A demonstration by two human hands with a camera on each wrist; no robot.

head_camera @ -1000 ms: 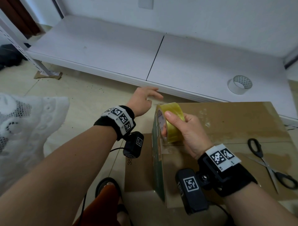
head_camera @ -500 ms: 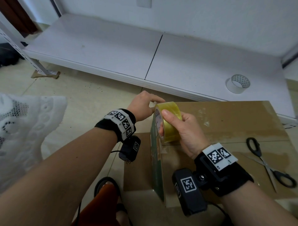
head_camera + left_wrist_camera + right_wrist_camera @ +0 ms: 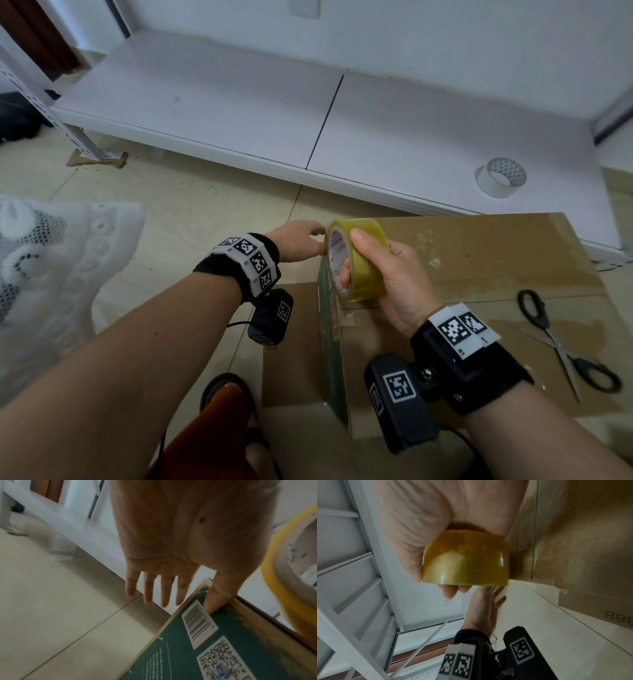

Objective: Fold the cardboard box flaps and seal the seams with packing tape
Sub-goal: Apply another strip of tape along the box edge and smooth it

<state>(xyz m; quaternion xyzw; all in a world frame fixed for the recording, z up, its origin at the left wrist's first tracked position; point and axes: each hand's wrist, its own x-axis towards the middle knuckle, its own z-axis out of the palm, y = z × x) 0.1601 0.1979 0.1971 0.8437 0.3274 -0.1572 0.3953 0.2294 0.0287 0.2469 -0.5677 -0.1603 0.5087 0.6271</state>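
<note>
The brown cardboard box (image 3: 479,267) lies on the floor with one green printed flap (image 3: 330,342) standing upright along its left edge. My right hand (image 3: 351,260) grips a yellow tape roll (image 3: 366,263) at the flap's top far corner, thumb over the roll and fingers through its core. My left hand (image 3: 308,240) is just left of the roll. In the left wrist view its thumb (image 3: 211,605) presses on the flap's green face (image 3: 223,649) by the barcode, and the four fingers are straight and off the flap. The right wrist view shows the tape roll (image 3: 465,561) against the box (image 3: 573,547).
Black-handled scissors (image 3: 565,346) lie on the box's right part. A clear tape roll (image 3: 501,176) stands on the low white shelf board (image 3: 239,102) behind. White lace cloth (image 3: 51,274) is at the left, a flat cardboard sheet (image 3: 291,342) under the box, my sandalled foot (image 3: 233,394) below.
My left hand has come down and to the right, from open air beyond the box to the flap's top beside the roll. The right hand and roll have hardly moved.
</note>
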